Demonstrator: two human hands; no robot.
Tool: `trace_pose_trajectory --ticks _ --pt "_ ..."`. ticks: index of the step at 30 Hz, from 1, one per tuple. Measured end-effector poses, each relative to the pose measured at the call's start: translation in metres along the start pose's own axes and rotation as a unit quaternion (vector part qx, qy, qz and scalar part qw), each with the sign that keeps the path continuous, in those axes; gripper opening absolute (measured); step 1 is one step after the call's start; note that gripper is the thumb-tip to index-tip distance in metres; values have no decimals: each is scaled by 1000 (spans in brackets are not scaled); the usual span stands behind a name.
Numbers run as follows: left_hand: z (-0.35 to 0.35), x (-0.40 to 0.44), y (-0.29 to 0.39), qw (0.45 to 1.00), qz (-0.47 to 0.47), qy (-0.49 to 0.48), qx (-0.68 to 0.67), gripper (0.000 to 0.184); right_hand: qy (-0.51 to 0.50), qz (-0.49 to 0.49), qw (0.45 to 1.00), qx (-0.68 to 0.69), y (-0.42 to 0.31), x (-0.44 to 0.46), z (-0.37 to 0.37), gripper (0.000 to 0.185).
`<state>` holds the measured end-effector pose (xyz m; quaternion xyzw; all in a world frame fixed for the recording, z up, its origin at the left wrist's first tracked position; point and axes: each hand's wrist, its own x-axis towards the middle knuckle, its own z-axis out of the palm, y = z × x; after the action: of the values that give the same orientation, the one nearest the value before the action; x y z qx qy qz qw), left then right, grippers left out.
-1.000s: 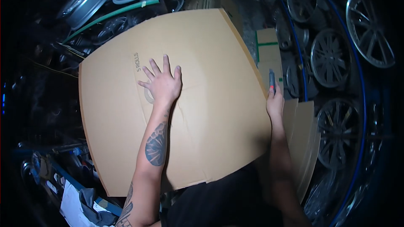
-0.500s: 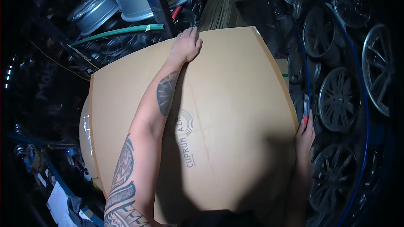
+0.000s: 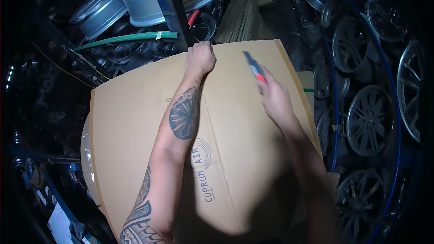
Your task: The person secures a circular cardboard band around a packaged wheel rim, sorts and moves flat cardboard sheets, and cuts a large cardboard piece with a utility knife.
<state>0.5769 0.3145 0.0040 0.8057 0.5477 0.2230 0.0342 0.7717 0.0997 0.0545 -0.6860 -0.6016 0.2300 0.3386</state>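
A large sheet of brown cardboard (image 3: pixel 135 117), printed "CUPRUM AIR" and creased down its middle, fills the centre of the view. My left hand (image 3: pixel 200 58) grips its far edge, fingers curled over the rim. Over the upper right part of the sheet is my right hand (image 3: pixel 276 97), somewhat blurred. It is closed around a utility knife (image 3: pixel 254 68) with a dark tip and a red part near the fingers. The knife points to the far left; whether it touches the cardboard I cannot tell.
Alloy wheels (image 3: pixel 370 119) line the right side behind blue uprights (image 3: pixel 335 108). Silver wheels in plastic (image 3: pixel 149 7) lie on a rack with a dark metal post (image 3: pixel 168 9) at the upper left. Flat cardboard sheets (image 3: pixel 237 18) stand beyond the far edge.
My right hand has swung with the knife from the sheet's right edge to above its upper right part. My left hand's fingers have curled over the far edge.
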Motion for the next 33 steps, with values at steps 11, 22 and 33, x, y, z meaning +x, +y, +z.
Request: trace_pose_trajectory --ticks 11,22,33 --pt "11 -1 -11 998 34 49 -20 27 -9 -63 973 -221 -29 150 63 36" --pt "6 3 -6 1000 -3 -14 4 23 -154 54 935 -315 -90 166 51 33" --pt "7 0 -4 1000 -5 -3 -22 20 -187 74 928 -313 -77 132 44 28"
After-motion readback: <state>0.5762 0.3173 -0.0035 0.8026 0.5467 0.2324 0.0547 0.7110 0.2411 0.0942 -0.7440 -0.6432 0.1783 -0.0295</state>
